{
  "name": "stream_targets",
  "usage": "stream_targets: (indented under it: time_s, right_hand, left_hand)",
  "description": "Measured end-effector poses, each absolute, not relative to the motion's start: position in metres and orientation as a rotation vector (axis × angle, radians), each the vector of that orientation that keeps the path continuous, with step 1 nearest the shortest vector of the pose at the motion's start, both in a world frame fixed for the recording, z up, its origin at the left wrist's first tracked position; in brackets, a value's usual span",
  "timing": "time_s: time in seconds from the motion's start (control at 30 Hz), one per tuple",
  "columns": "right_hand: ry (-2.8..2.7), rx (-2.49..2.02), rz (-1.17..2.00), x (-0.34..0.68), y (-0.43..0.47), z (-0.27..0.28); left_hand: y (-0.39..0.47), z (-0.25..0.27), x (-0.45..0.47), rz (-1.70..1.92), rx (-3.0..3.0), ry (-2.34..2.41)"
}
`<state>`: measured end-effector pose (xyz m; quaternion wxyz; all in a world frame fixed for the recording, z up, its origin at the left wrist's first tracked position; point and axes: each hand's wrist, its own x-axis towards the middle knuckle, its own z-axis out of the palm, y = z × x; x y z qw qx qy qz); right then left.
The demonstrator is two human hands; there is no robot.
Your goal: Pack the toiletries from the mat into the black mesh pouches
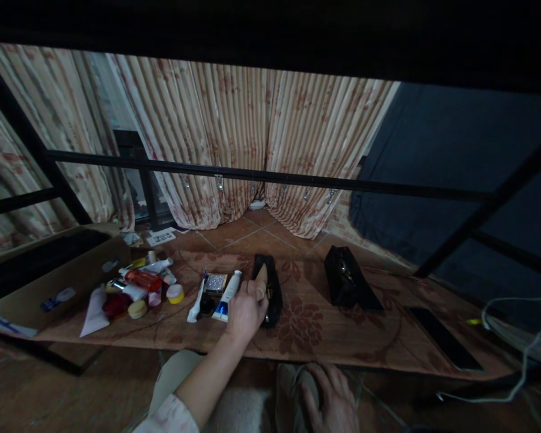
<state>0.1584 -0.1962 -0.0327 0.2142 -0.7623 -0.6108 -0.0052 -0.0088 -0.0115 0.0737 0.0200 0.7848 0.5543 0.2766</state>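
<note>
- Head view: pouch [276, 297], black, mouth open, lying on the patterned cloth [302, 343].
- Left hand [246, 310]: at the pouch's left edge, fingers bent against a beige item [262, 275] at the mouth; whether they pinch it, cannot tell.
- Right hand [331, 394]: nearer the wearer than the pouch and to its right, back uppermost, fingers loosely spread.
- Tube [230, 291]: white and blue, just left of the pouch, lower end beside the left hand.
- Compact [216, 282]: glittery lid, left of the pouch, past the tube.
- Jar [206, 306]: dark, left of the pouch, just below the compact.
- Slim white item [197, 300]: left of the pouch, beside the jar; exact kind unclear.
- Heap of cosmetics [143, 279]: well left of the pouch; includes a red bottle, a yellow-based pot [175, 293] and a pale pink tube [95, 310].
- Box [67, 288]: cardboard, farthest left of the pouch.
- Black case [339, 279]: right of the pouch, well apart.
- Black slab [444, 337]: flat, farther right of the pouch.
- Cable [518, 388]: white, far right of the pouch.
- Curtains [234, 120]: striped, floral, beyond the pouch, behind a black rail [297, 178].
</note>
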Motion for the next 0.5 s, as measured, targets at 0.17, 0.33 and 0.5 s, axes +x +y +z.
stream_targets:
  time_s: [0.17, 0.33, 0.5]
  right_hand:
    - [-1.679, -2.122, -0.019, 0.156, -0.196, -0.029]
    - [-1.698, -2.110, -0.039, 0.156, -0.196, -0.027]
    - [-1.705, -2.113, -0.027, 0.156, -0.197, -0.024]
  left_hand:
    - [0.005, 0.078, 0.011, 0.614, 2.657, 1.714]
    - [0.007, 0.076, 0.019, 0.366, 2.713, 1.728]
    - [0.006, 0.069, 0.008, 0.384, 2.720, 1.482]
